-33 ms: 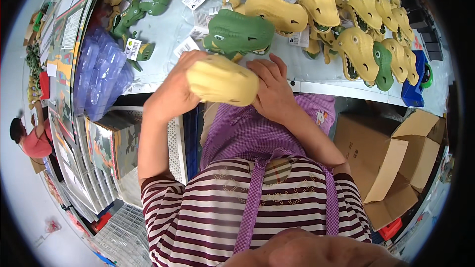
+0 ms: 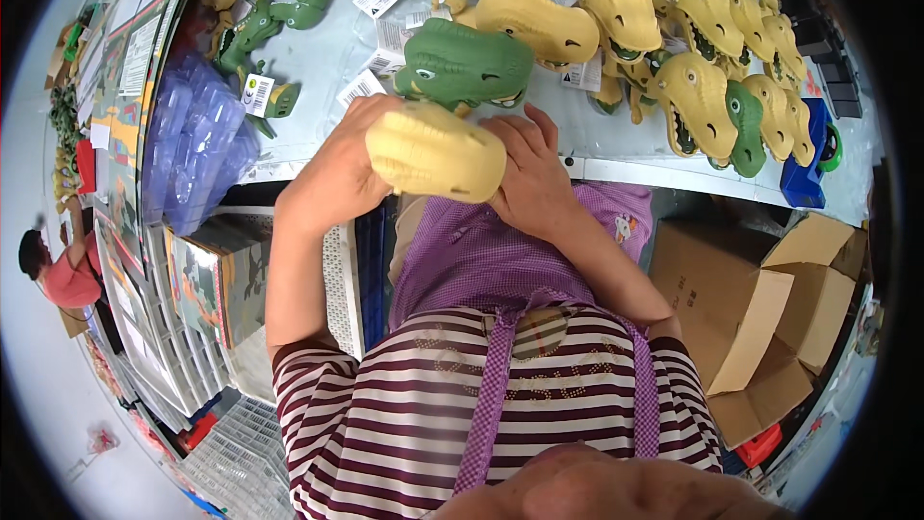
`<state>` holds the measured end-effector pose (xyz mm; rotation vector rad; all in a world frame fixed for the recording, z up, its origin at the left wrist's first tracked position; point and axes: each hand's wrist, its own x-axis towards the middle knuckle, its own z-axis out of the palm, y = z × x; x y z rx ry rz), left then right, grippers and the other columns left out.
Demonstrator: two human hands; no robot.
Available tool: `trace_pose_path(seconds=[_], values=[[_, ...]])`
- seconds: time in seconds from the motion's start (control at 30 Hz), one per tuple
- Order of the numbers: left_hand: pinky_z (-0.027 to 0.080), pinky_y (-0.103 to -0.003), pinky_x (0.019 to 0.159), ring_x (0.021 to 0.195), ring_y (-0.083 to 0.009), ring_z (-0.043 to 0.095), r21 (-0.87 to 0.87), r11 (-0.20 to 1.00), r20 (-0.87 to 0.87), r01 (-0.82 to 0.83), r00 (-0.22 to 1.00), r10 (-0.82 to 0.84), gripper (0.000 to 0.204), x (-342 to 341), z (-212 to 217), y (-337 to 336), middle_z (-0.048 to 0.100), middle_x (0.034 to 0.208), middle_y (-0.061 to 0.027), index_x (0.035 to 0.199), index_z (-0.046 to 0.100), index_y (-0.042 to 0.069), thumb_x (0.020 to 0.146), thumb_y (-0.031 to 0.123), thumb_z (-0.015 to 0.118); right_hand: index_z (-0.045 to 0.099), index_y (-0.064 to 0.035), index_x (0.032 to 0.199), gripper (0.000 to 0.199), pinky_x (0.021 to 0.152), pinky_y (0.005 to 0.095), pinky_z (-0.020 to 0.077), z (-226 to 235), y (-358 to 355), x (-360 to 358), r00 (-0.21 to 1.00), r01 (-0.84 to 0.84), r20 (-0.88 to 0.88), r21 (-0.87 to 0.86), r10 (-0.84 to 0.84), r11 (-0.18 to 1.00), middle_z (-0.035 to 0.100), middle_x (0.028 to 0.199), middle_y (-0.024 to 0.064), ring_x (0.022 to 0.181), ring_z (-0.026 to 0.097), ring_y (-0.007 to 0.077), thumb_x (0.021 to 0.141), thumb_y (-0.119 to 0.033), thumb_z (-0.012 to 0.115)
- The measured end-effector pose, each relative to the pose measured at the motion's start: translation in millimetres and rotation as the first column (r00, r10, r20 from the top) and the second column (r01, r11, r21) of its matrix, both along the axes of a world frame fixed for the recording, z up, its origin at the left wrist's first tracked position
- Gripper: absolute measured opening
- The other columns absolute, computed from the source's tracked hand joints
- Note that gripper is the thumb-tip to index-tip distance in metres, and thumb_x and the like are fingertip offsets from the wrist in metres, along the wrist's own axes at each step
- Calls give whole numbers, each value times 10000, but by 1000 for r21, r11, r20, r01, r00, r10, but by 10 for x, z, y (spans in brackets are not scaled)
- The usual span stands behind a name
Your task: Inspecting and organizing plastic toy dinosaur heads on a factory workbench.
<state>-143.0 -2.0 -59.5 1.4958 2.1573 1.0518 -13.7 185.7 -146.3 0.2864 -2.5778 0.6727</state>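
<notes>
A yellow toy dinosaur [image 2: 433,149], its head uppermost, is held above the table's near edge. My left hand [image 2: 342,173] is closed around it from the left. My right hand [image 2: 534,173] is at the snout end, fingers bent against its far side; its thumb is mostly hidden by the head. Just beyond lies a green toy dinosaur [image 2: 467,63] with its head facing right. A white paper tag [image 2: 361,87] lies beside my left fingers. The yellow toy's lower body is hidden under its head.
Several yellow dinosaurs [image 2: 693,101] crowd the table's right side. Clear plastic blister trays [image 2: 197,130] stack at the left edge. A blue bin [image 2: 808,159] stands at the right end, and an open cardboard box [image 2: 717,279] sits below. A person [image 2: 72,265] is far left.
The yellow dinosaur's head and my left hand have shifted very slightly upward. My right hand keeps its place.
</notes>
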Motion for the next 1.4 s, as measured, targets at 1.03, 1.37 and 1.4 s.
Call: trace_pose_path(seconds=[1.03,1.37,1.4], values=[[365,-360,774,848,-260,502,-79,996,-303,44,951,-66,226,187,-39,312,538,856,-70,936,584,54,731,138,630,535,-56,1149,518,1037,615,213,-43,-31,-38,992,-72,111,159,55,985,448,1186,118,1138,416,296,733,-362,571],[378,-374,789,863,-299,509,-52,991,-199,-123,974,110,279,219,-217,173,550,900,-106,962,582,46,697,101,652,545,-34,1121,517,1027,593,251,-52,-58,-59,1000,-13,1,238,13,971,486,1126,117,1106,443,294,745,-388,567],[378,-380,798,876,-306,507,59,989,-147,-132,979,140,300,204,-315,113,548,905,-113,972,578,43,687,92,657,544,-31,1122,528,1026,591,252,-48,-80,-62,1000,1,-4,205,0,979,490,1126,115,1106,442,293,753,-409,562]])
